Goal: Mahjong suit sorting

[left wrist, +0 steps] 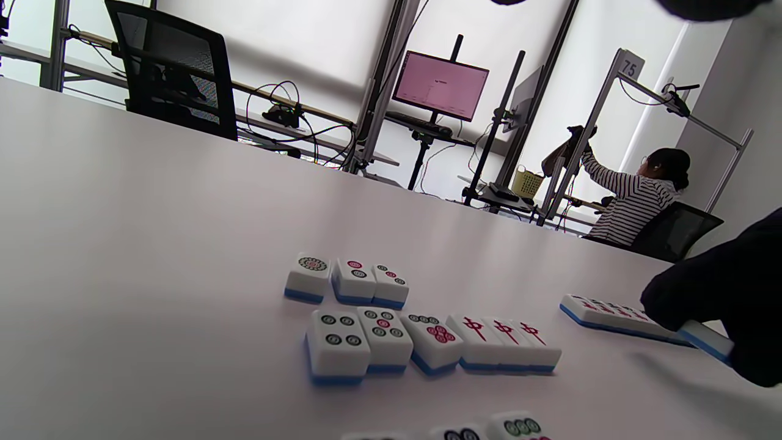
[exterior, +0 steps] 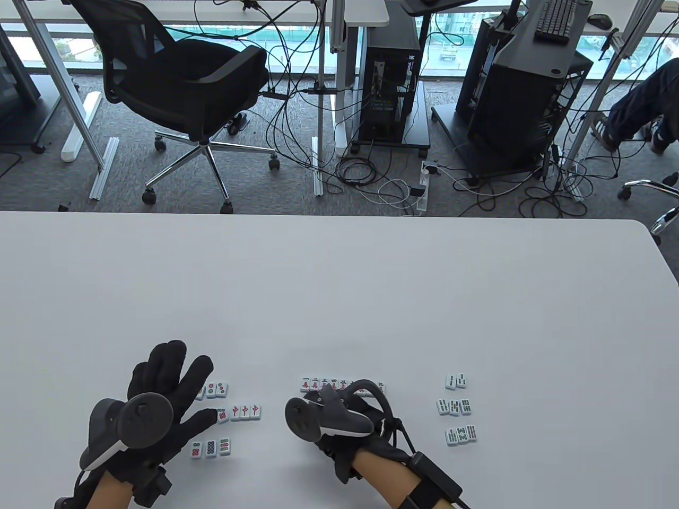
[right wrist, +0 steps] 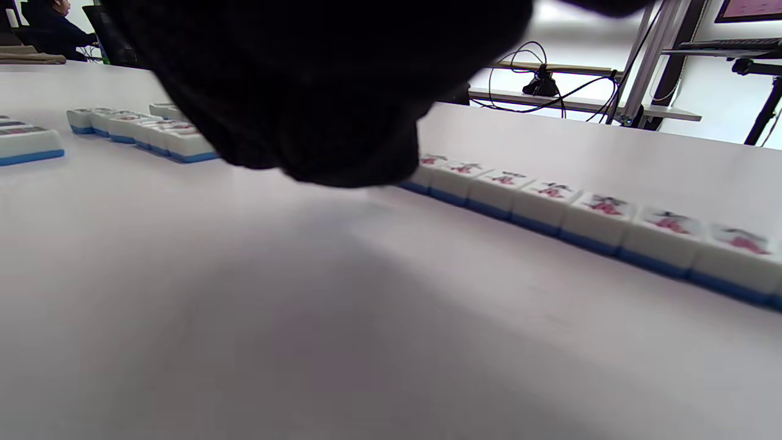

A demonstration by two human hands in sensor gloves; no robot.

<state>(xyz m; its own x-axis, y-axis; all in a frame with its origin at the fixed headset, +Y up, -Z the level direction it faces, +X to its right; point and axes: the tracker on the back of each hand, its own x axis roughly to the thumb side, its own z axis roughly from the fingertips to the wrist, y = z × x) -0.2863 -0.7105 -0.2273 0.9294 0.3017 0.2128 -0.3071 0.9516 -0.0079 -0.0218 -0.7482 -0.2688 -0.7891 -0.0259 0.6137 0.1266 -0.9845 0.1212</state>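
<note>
Right grip (exterior: 339, 408) rests over the character-tile row (exterior: 318, 384).

Black gloves (exterior: 175, 387), gray/white trackers (exterior: 130, 424), cabled wrist straps (exterior: 432, 477)

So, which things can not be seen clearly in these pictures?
- Right hand fingers: in the table view the tracker covers them; in the right wrist view the glove is a dark blur, so the grip cannot be told.
- Character tile row: its middle is hidden by the right hand in the table view; faces are blurred in the right wrist view.
- Bamboo tiles: too small to count the marks.
- Nearest dot tiles: cut off by the bottom edge of the left wrist view.
</note>
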